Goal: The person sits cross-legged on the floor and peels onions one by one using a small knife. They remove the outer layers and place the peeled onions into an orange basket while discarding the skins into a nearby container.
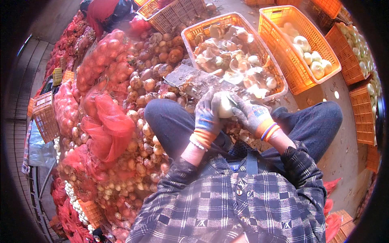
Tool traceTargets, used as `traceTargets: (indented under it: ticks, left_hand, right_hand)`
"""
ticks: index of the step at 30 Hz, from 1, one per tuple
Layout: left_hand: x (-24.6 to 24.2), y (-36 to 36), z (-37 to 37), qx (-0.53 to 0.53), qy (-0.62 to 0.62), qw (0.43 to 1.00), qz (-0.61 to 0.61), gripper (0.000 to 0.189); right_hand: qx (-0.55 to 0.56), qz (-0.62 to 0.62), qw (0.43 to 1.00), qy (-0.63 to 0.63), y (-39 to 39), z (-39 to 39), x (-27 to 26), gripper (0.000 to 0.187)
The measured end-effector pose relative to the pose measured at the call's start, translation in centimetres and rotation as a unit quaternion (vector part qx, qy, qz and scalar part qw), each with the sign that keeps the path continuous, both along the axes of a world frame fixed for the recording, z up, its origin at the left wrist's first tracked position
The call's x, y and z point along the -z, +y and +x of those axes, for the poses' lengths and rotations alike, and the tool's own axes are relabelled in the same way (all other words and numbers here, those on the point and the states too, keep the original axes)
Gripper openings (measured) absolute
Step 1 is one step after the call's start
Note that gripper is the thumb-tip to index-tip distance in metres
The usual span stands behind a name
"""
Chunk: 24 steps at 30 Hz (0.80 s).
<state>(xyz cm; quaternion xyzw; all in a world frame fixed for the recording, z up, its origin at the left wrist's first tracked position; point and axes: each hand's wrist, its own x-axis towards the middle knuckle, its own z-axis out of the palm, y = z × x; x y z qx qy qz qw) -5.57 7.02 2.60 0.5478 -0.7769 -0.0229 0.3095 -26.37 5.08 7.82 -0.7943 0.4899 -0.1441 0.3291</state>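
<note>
A pale, peeled onion (225, 105) is held between my two gloved hands above my lap. My left hand (208, 113) closes on its left side. On the other side, the fingers of my right hand (250, 114) bend over the onion; whether they also hold a tool is too unclear to tell. Just beyond the hands lies a dirty flat board (194, 79), littered with skins. It reaches to the edge of an orange crate (284, 88) filled with papery onion skins and a few pale onions.
Unpeeled onions (149, 85) are heaped at the left with red mesh sacks (106, 127). An orange crate (332, 71) of peeled onions stands at the upper right, with more filled crates (361, 115) along the right edge. Another person (106, 13) is at the upper left.
</note>
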Motion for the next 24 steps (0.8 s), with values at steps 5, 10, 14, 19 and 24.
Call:
traceTargets:
  ticks: [5, 10, 14, 19, 24]
  left_hand:
    - [0.5, 0.1, -0.4, 0.043, 0.001, 0.999, -0.004, 0.086]
    - [0.0, -1.1, 0.6, 0.08, 0.042, 0.996, 0.007, 0.077]
    - [-0.5, -1.8, 1.1, 0.099, 0.061, 0.993, -0.028, 0.066]
    - [0.4, -2.4, 0.6, 0.089, 0.102, 0.99, -0.049, 0.075]
    - [3.1, -2.0, 2.4, 0.072, 0.352, 0.931, 0.068, 0.081]
  right_hand:
    - [0.011, 0.042, 0.999, -0.018, -0.2, 0.5, 0.7, 0.051]
    - [0.025, 0.072, 0.992, -0.101, -1.3, 0.2, 1.8, 0.048]
    - [-0.018, -0.017, 0.986, -0.167, -2.1, 0.0, 4.5, 0.049]
    - [0.145, 0.14, 0.964, -0.171, -4.8, -3.5, 11.9, 0.048]
    - [0.19, 0.246, 0.912, -0.269, -3.8, -5.6, 5.3, 0.054]
